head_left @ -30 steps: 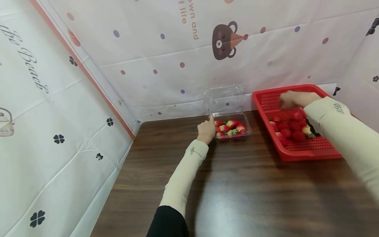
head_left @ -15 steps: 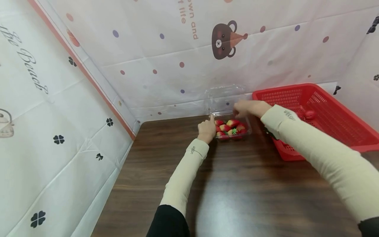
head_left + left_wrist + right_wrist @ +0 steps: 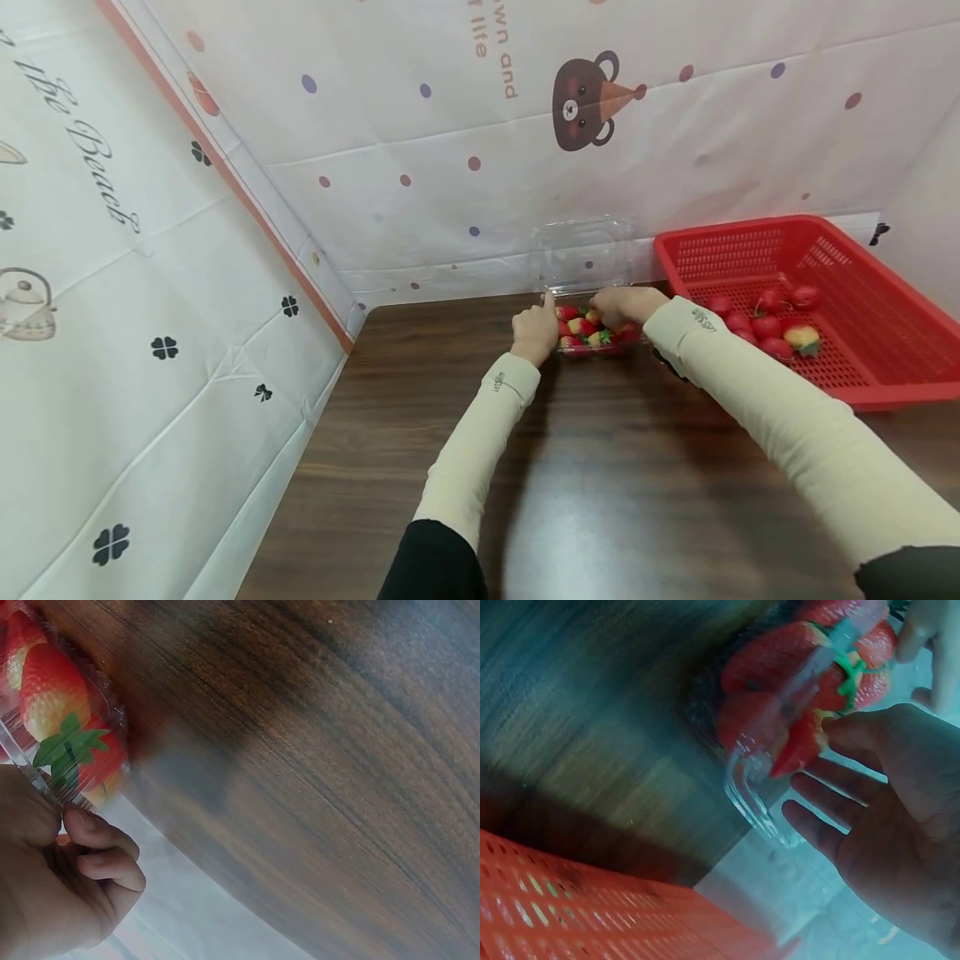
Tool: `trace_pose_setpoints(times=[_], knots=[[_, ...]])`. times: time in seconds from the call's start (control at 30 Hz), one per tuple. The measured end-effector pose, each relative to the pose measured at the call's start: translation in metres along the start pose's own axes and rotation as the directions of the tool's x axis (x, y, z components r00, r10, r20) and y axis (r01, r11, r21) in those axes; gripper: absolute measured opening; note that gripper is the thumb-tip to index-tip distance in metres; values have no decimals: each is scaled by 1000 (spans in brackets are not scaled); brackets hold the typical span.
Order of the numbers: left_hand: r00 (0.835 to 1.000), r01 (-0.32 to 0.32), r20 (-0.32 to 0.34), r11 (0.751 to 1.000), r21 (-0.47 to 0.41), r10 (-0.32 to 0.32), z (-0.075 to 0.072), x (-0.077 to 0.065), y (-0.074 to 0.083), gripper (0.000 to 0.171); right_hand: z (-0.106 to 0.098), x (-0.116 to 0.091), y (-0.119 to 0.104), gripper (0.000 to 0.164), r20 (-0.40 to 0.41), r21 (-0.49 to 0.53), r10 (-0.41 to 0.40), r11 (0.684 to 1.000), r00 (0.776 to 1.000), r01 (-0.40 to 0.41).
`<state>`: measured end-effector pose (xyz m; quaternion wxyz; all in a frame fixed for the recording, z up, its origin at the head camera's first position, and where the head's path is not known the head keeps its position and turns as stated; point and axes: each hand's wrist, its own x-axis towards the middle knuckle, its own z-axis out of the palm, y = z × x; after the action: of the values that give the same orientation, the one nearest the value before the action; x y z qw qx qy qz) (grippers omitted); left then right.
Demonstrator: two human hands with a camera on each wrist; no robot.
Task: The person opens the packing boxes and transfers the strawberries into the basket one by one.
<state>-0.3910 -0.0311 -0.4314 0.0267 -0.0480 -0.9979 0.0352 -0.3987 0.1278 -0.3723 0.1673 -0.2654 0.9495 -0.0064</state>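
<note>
Red strawberries (image 3: 581,327) fill a clear plastic clamshell box (image 3: 120,720) at the back of the wooden table. Its transparent lid (image 3: 583,250) stands raised against the wall cloth. At the box's left edge my left hand (image 3: 536,330) pinches the rim, its other fingers curled in the left wrist view. My right hand (image 3: 627,305) is over the box's right part. In the right wrist view its thumb and fingers pinch a strawberry (image 3: 804,742) among the others, with the lower fingers stretched out. The index fingertip is partly hidden.
A red perforated basket (image 3: 885,333) stands right of the box with several strawberries (image 3: 765,325) inside. A printed white cloth (image 3: 420,208) hangs behind and to the left. Brown wooden tabletop (image 3: 420,400) extends in front.
My right hand has gone from above the red basket leftward to the clear box, then lower among its strawberries. The left hand has stayed on the box's rim.
</note>
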Motion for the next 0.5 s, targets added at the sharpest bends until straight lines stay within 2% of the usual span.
trace_pose_setpoints(times=[0.23,0.5], knots=[[1000,-9,-11,1000,-2,9,2,-1,2,38,7,0,0,8,-59,-83,26,996,998,-31],[1000,-5,-27,1000,-6,4,4,1,0,36,8,2,6,9,-110,-51,-26,998,994,21]])
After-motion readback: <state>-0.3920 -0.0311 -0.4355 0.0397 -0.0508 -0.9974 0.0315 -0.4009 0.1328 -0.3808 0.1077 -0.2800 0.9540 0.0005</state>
